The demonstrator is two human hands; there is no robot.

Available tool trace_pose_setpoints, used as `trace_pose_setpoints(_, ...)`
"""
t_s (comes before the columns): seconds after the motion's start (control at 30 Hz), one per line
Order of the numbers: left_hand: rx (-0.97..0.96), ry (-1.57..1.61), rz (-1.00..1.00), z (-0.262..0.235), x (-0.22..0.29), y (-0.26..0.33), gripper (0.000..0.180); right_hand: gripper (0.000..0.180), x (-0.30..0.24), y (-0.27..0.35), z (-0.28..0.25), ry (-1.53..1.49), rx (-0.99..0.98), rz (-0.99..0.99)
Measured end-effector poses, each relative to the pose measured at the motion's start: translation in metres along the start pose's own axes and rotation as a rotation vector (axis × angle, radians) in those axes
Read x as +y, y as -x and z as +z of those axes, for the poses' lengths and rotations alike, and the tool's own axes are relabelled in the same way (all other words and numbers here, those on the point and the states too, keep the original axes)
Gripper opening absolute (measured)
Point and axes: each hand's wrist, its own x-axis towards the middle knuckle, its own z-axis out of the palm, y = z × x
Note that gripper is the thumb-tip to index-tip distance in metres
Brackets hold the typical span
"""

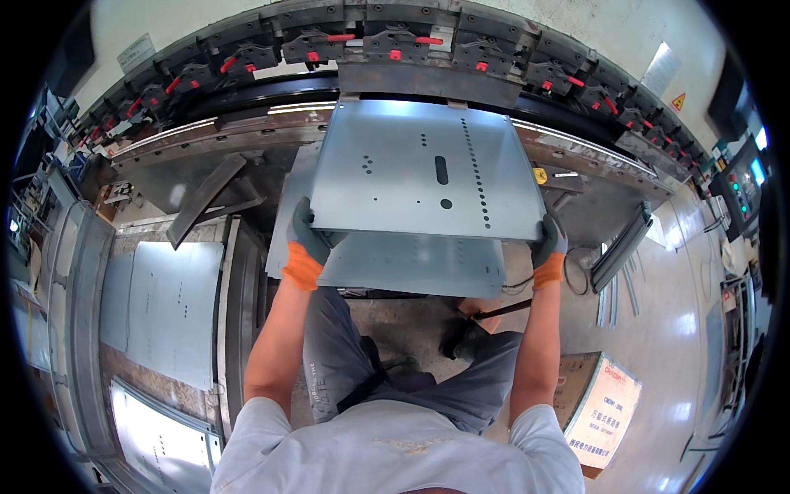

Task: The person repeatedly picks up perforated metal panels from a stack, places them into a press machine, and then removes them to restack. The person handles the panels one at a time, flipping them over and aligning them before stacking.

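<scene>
A perforated sheet metal panel [395, 173] lies level in front of me, its far edge inside the press brake [428, 82] under the upper tooling. Round holes, a slot and a long row of dots pierce it. My left hand [309, 235], in a grey glove with an orange cuff, is closed on the near left corner. At the near right corner my right hand [549, 243], gloved alike, grips the panel's edge. Both thumbs show on or beside the top face; the fingers underneath are mostly hidden. Below the panel, another metal sheet [411, 262] shows past its near edge.
Red-handled clamps [395, 41] line the machine's beam. Flat sheets [177, 305] lie on a rack at left, with an angled metal bar [206, 198] nearby. At right stand a cardboard box [605, 412], metal strips [613, 288] and a control panel [741, 189]. A yellow tape measure [540, 175] sits beside the panel.
</scene>
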Motion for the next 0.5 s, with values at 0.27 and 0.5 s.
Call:
trace_pose_setpoints(0.27, 0.018, -0.064, 0.024, 0.007, -0.001, 0.005, 0.051, 0.04, 0.006, -0.008, -0.008, -0.017, 0.021, 0.043)
trace_pose_setpoints(0.5, 0.057, -0.033, -0.019, 0.003, -0.001, 0.0, 0.053, 0.042, 0.007, -0.009, -0.011, -0.003, -0.01, 0.022)
